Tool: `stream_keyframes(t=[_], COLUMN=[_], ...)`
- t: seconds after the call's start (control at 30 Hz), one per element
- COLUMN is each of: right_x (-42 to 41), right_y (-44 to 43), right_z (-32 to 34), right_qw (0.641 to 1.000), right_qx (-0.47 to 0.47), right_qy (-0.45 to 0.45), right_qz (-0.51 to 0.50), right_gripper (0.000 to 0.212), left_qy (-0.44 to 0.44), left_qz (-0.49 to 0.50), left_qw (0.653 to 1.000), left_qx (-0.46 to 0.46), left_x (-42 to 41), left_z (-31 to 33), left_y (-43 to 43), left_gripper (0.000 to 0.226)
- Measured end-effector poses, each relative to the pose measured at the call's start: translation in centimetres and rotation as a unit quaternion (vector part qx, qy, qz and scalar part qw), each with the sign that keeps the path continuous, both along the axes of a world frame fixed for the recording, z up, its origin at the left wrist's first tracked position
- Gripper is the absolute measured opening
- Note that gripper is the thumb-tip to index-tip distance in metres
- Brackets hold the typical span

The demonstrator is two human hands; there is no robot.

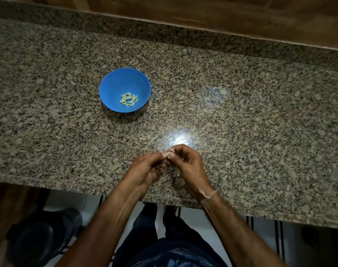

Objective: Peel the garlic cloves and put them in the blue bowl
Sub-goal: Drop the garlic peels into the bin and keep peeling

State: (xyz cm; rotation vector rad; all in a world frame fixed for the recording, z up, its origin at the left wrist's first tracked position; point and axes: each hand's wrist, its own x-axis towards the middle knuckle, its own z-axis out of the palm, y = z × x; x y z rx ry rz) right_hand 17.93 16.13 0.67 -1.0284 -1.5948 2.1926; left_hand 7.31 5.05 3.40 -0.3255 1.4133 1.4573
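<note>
No legible text, label, brand, number or sign anywhere in view. Blue bowl [125, 90]: plain surface, unmarked. Granite tabletop [241, 105]: speckled pattern only, no print; cord on right wrist [208, 194]: unmarked.

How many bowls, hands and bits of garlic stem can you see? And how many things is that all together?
Blue bowl: 1
Hands: 2, left hand and right hand, both pinching a garlic clove
Garlic stem on the counter: 1
Total: 4
</note>
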Motion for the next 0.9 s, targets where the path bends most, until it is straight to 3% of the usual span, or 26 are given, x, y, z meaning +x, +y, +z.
stream_keyframes(t=[0.07,0.1,0.17,0.2,0.3,0.33,0.37,0.43,0.47,0.5,0.57,0.63,0.67,0.73,0.9], right_x=[-0.1,0.0,0.1,0.1,0.1,-0.1,-0.1,-0.2,-0.4,-0.5,-0.5,-0.4,-0.4,-0.4,-0.3], right_y=[0.1,0.0,0.0,-0.1,0.0,0.1,0.1,0.1,0.2,0.2,0.3,0.3,0.2,0.0,0.2], right_z=[-0.1,-0.2,-0.4,-0.4,-0.1,0.0,0.1,0.2,0.3,0.5,0.7,0.7,0.6,0.5,0.3], right_qw=[1.0,1.0,1.0,1.0,0.999,0.999,0.999,0.997,0.995,0.992,0.985,0.989,0.993,0.997,0.999], right_qx=[-0.001,-0.008,-0.015,-0.016,-0.04,-0.046,-0.047,-0.066,-0.092,-0.123,-0.167,-0.143,-0.115,-0.071,-0.041], right_qy=[0.007,0.004,0.002,0.003,-0.004,-0.01,-0.018,-0.028,-0.03,-0.031,-0.026,-0.02,-0.017,-0.015,-0.021], right_qz=[0.002,0.001,0.004,0.003,-0.006,-0.008,-0.008,-0.008,-0.011,-0.014,-0.024,-0.031,-0.03,-0.022,-0.01], right_gripper=[0.008,0.009,0.011,0.012,0.015,0.015,0.015,0.016,0.016,0.017,0.016,0.011,0.011,0.015,0.019], left_qy=[0.005,0.086,0.276,0.306,0.217,0.24,0.302,0.468,0.514,0.52,0.409,0.233,0.16,0.086,0.106], left_qz=[0.0,-0.028,-0.087,-0.096,-0.076,-0.08,-0.099,-0.145,-0.149,-0.147,-0.119,-0.08,-0.06,-0.036,-0.071], left_qw=[1.0,0.995,0.951,0.939,0.97,0.965,0.945,0.865,0.838,0.835,0.901,0.968,0.984,0.995,0.991], left_qx=[-0.007,-0.044,-0.113,-0.122,-0.072,-0.068,-0.077,-0.109,-0.106,-0.1,-0.085,-0.051,-0.038,-0.027,-0.036], left_x=[-0.1,0.1,0.4,0.5,0.2,0.1,0.1,0.4,0.6,0.8,0.4,-0.3,-0.5,-0.7,-0.5], left_z=[0.0,-0.3,-0.1,-0.1,-0.2,-0.2,-0.3,-0.1,-0.2,-0.4,-0.8,-1.4,-1.5,-1.5,-1.3], left_y=[0.0,0.1,0.0,0.1,0.1,0.2,0.2,0.0,0.0,-0.1,-0.1,0.1,0.2,0.5,0.4], left_gripper=[0.014,0.013,0.011,0.011,0.012,0.011,0.009,0.012,0.013,0.014,0.011,0.011,0.012,0.017,0.012])
